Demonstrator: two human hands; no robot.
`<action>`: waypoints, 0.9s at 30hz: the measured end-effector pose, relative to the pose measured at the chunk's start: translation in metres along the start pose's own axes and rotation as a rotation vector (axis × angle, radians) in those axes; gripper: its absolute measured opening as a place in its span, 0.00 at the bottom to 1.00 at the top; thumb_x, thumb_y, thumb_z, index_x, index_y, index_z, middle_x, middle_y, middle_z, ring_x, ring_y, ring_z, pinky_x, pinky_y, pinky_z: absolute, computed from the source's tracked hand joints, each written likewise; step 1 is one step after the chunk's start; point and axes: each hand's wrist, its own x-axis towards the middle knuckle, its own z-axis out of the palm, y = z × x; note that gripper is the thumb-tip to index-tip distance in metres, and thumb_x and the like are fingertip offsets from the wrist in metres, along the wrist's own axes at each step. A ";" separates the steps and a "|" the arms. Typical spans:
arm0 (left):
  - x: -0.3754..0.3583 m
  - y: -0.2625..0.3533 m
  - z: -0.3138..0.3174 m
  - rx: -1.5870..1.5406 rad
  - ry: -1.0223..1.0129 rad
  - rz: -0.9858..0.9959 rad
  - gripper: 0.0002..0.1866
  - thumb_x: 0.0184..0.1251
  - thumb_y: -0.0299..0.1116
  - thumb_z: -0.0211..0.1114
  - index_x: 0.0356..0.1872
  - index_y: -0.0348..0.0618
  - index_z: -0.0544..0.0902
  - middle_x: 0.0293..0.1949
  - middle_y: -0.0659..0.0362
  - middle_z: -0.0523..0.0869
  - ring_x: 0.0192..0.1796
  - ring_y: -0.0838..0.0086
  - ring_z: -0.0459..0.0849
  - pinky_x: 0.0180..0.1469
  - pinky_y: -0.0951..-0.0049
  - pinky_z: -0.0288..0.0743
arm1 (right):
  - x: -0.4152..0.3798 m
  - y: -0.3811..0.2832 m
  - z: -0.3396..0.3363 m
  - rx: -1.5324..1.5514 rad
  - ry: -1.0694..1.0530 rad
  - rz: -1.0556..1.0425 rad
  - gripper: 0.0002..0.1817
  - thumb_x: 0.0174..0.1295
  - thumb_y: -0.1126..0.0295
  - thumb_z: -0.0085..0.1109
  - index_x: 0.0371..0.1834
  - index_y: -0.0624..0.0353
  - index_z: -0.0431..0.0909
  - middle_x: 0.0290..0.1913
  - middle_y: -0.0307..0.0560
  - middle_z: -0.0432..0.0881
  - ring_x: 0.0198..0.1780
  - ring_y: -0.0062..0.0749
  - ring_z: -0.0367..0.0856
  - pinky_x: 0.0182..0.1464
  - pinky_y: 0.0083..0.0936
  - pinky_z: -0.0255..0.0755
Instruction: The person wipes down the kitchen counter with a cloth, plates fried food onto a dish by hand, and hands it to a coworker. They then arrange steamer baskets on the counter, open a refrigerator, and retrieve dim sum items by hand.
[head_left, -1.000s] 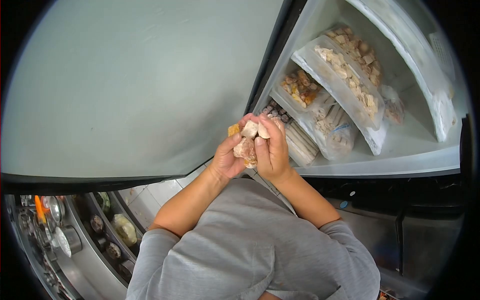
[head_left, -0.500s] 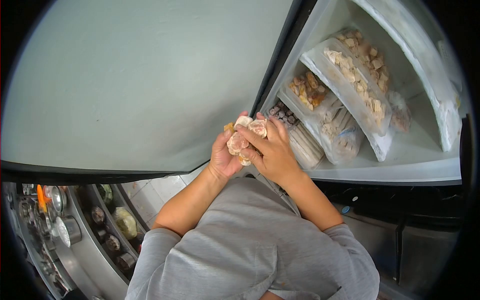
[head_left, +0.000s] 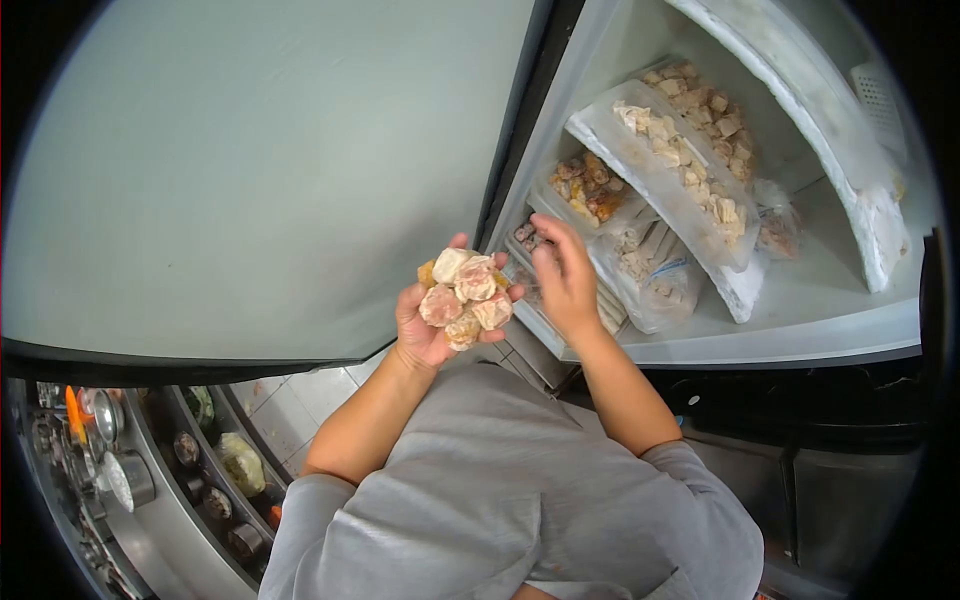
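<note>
My left hand (head_left: pixel 424 343) cups a pile of frozen dumpling-like pieces (head_left: pixel 465 295), pinkish and white, with a few yellowish ones among them. Its fingertips curl around the pile, which sits in front of my chest. My right hand (head_left: pixel 572 295) is apart from the pile, fingers stretched out and holding nothing that I can see. It is by the open freezer's lower shelf, over a container of dark frozen pieces (head_left: pixel 526 235). Beside it is a container of orange-yellow frozen pieces (head_left: pixel 588 190).
The freezer door (head_left: pixel 260 180) stands open on the left. A clear bin of pale frozen chunks (head_left: pixel 690 165) rests on a frosty shelf (head_left: pixel 870 240) area, with a plastic bag (head_left: pixel 665 290) of food below. Behind me at left is a steel counter (head_left: pixel 175 530) with a metal pot (head_left: pixel 128 480).
My right hand has let go of the pile and moved right toward the freezer containers. My left hand, holding the pile, has shifted slightly left and down, and the pieces are now fully exposed.
</note>
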 end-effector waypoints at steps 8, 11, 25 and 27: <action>-0.027 -0.001 -0.003 -0.055 -0.126 0.089 0.47 0.60 0.45 0.80 0.81 0.71 0.66 0.81 0.44 0.63 0.79 0.28 0.62 0.57 0.20 0.83 | 0.114 0.256 -0.096 1.055 0.713 0.704 0.26 0.81 0.59 0.55 0.74 0.62 0.67 0.64 0.66 0.79 0.61 0.56 0.84 0.64 0.47 0.87; -0.057 0.003 -0.002 0.017 -0.137 0.161 0.48 0.58 0.45 0.80 0.82 0.72 0.66 0.82 0.45 0.61 0.78 0.27 0.62 0.57 0.21 0.84 | 0.163 0.321 -0.136 1.112 0.673 0.684 0.26 0.80 0.63 0.55 0.75 0.63 0.66 0.67 0.67 0.77 0.63 0.58 0.83 0.62 0.47 0.88; -0.116 -0.048 -0.034 0.158 -0.029 0.768 0.44 0.60 0.44 0.78 0.80 0.72 0.69 0.81 0.47 0.61 0.79 0.33 0.63 0.59 0.26 0.86 | 0.189 0.529 -0.200 0.865 0.303 0.776 0.29 0.68 0.83 0.56 0.74 0.66 0.69 0.66 0.58 0.78 0.56 0.46 0.83 0.48 0.29 0.91; -0.121 -0.048 -0.049 0.157 -0.007 0.800 0.43 0.61 0.44 0.77 0.80 0.71 0.70 0.81 0.46 0.61 0.78 0.33 0.63 0.58 0.27 0.87 | 0.162 0.518 -0.189 0.790 0.412 0.801 0.31 0.64 0.86 0.56 0.74 0.67 0.70 0.64 0.56 0.79 0.53 0.44 0.84 0.44 0.26 0.90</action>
